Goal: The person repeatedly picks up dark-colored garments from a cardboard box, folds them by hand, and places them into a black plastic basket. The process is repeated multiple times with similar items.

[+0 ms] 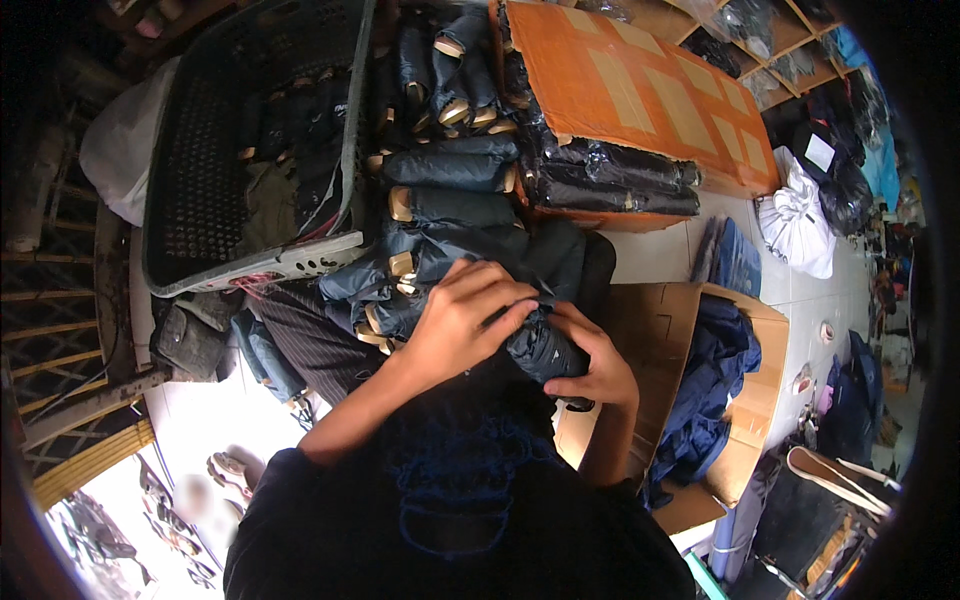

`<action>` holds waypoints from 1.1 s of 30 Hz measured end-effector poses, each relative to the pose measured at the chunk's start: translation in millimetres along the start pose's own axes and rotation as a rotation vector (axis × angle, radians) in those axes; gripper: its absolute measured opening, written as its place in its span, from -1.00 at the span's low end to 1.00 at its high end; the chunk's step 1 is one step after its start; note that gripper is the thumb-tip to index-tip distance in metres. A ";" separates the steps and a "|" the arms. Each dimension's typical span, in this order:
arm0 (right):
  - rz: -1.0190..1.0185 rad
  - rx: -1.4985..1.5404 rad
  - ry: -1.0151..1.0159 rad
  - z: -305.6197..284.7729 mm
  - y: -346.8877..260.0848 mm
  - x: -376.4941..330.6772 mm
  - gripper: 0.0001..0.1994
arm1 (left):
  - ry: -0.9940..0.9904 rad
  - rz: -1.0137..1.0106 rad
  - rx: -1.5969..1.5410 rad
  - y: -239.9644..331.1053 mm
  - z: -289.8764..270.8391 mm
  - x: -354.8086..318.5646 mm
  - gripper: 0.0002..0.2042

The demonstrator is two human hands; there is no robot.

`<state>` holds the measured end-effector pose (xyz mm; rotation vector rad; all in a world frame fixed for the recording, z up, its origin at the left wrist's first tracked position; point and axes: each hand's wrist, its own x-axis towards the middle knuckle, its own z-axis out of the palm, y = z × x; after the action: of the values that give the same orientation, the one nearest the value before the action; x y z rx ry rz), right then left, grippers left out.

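My right hand (600,370) is wrapped round a short, dark rolled cloth bundle (543,350), thumb underneath and fingers at its far side. At the bundle's upper end, my left hand (470,312) pinches dark cloth between thumb and fingers. Left of and beyond my hands lie several similar dark rolls with pale, wood-like ends, one of them a roll (455,205) lying crosswise. They look like folded umbrellas, though I cannot be sure. Under my left wrist, more pale ends (375,322) poke out of the pile.
A dark green perforated basket (355,120) with dark rolls stands at the far left. An orange taped carton (620,70) rests over black wrapped packs (610,185). To my right is an open cardboard box (765,400) with navy cloth (710,380). Beyond lies a white sack (797,220).
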<state>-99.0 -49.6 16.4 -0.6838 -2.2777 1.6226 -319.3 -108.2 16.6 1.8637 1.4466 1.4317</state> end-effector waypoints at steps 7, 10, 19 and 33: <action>0.135 0.390 0.215 9.2 4.8 -4.5 -0.24 | 0.064 0.118 0.026 13.9 0.4 -12.9 -0.76; 0.170 0.385 0.271 12.3 -7.4 -0.8 -0.19 | 0.088 0.193 0.059 24.1 -0.4 -15.2 -0.75; 0.108 0.410 0.107 2.0 -18.3 -1.8 -0.08 | 0.227 -0.149 0.045 0.6 8.2 -13.2 -0.83; 0.208 0.500 0.020 -3.4 -12.3 -0.4 -0.34 | 0.036 0.096 0.038 10.5 -1.5 -5.1 -0.81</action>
<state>-99.8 -50.3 29.2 -0.8129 -1.7164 2.1537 -315.3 -117.2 22.9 1.9640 1.4281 1.4989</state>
